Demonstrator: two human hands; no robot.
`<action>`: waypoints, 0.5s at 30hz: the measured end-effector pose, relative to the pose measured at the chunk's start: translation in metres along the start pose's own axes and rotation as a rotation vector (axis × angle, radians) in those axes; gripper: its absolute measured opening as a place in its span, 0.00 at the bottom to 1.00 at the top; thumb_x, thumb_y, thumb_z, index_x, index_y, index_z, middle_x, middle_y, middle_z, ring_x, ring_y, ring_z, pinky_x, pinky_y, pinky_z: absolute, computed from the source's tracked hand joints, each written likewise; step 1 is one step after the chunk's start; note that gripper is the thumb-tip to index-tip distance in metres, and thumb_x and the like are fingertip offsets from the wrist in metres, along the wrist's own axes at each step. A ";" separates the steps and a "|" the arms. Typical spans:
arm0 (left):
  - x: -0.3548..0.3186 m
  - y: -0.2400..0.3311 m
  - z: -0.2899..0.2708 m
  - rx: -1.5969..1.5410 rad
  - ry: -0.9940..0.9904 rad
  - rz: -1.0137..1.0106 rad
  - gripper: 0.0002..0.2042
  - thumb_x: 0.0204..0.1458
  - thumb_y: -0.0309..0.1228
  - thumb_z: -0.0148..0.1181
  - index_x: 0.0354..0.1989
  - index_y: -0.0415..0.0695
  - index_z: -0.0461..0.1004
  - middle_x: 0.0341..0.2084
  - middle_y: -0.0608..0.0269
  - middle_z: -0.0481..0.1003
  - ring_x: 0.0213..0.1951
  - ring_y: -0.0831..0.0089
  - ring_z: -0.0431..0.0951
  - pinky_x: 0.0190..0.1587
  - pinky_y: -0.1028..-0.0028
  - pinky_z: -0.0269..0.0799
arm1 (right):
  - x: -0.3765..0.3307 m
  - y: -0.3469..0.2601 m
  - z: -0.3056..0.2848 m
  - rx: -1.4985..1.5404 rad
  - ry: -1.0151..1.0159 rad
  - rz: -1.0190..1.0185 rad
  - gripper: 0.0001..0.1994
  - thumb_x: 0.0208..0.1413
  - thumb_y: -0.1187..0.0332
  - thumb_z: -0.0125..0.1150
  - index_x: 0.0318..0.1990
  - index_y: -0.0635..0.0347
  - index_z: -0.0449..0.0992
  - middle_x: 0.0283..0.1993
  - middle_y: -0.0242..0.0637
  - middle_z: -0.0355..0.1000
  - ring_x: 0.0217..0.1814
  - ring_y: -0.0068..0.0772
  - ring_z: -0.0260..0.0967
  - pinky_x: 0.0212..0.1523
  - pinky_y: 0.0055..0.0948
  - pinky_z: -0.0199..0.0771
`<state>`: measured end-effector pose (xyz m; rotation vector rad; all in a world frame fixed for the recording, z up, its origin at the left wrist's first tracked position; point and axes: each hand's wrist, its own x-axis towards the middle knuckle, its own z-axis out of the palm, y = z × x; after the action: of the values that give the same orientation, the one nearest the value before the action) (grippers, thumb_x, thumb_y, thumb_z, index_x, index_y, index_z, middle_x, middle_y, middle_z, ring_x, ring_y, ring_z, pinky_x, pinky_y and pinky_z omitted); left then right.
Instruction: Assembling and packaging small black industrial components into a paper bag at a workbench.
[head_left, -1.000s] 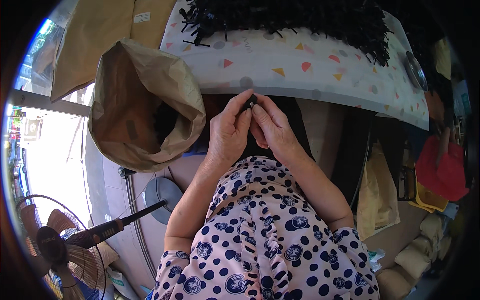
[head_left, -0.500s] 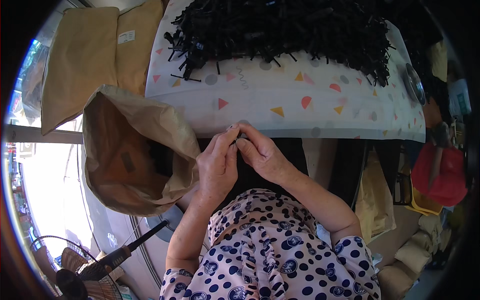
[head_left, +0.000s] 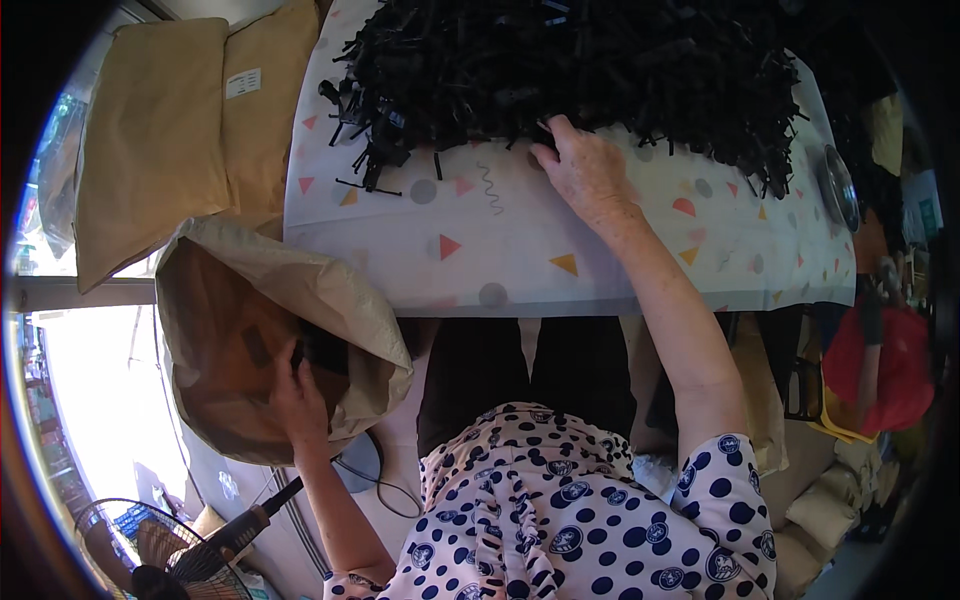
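Observation:
A big heap of small black plastic parts (head_left: 590,70) covers the far half of a table under a white cloth with coloured triangles (head_left: 500,250). My right hand (head_left: 580,165) reaches across the cloth, its fingertips at the near edge of the heap; whether it grips a part I cannot tell. My left hand (head_left: 298,395) is down inside the mouth of an open brown paper sack (head_left: 250,300) at my left, fingers spread over dark parts in the sack. No part shows in that hand.
Two flat brown sacks (head_left: 180,140) lie at the far left beside the table. A floor fan (head_left: 140,550) stands at lower left with a cable near my knee. A red bag (head_left: 880,370) and stacked sacks sit at right.
My hands, joined together over my lap before, have parted. The left has dropped into the brown sack and the right has stretched out to the heap of black parts.

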<state>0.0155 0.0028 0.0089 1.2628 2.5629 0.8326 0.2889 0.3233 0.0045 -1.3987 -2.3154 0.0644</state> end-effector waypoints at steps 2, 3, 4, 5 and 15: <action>0.001 0.006 0.006 -0.031 0.043 -0.096 0.16 0.56 0.21 0.50 0.53 0.40 0.67 0.49 0.51 0.73 0.48 0.60 0.75 0.50 0.67 0.69 | -0.004 0.003 -0.003 0.091 -0.024 0.010 0.16 0.51 0.63 0.63 0.45 0.61 0.72 0.23 0.43 0.73 0.26 0.41 0.73 0.28 0.36 0.72; 0.000 0.014 0.006 -0.028 0.042 -0.099 0.16 0.56 0.21 0.50 0.53 0.40 0.67 0.49 0.51 0.73 0.48 0.60 0.75 0.50 0.67 0.69 | -0.007 0.005 -0.006 0.094 -0.027 0.010 0.16 0.51 0.63 0.63 0.45 0.61 0.72 0.23 0.43 0.73 0.26 0.41 0.73 0.28 0.36 0.72; 0.000 0.025 0.004 0.023 0.126 0.060 0.16 0.56 0.21 0.50 0.54 0.39 0.67 0.47 0.52 0.73 0.48 0.61 0.75 0.49 0.68 0.70 | -0.013 0.006 -0.013 0.224 -0.099 0.038 0.16 0.51 0.64 0.63 0.45 0.61 0.72 0.25 0.44 0.73 0.27 0.40 0.73 0.29 0.35 0.72; -0.002 0.037 0.002 0.075 0.209 0.217 0.16 0.56 0.21 0.50 0.54 0.38 0.66 0.46 0.52 0.74 0.47 0.62 0.75 0.48 0.70 0.70 | -0.019 0.006 -0.021 0.356 -0.173 0.066 0.15 0.52 0.65 0.62 0.45 0.62 0.73 0.26 0.45 0.73 0.28 0.39 0.72 0.29 0.34 0.71; 0.034 0.185 0.077 -0.987 -0.823 0.005 0.27 0.61 0.39 0.49 0.63 0.35 0.55 0.42 0.53 0.72 0.28 0.79 0.73 0.28 0.84 0.65 | -0.073 0.007 -0.056 0.490 -0.025 -0.417 0.16 0.41 0.79 0.65 0.41 0.61 0.75 0.28 0.37 0.71 0.27 0.34 0.71 0.27 0.27 0.72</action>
<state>0.1489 0.1505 0.0496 0.9536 1.2243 1.0624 0.3450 0.2546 0.0287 -0.6711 -2.3459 0.4865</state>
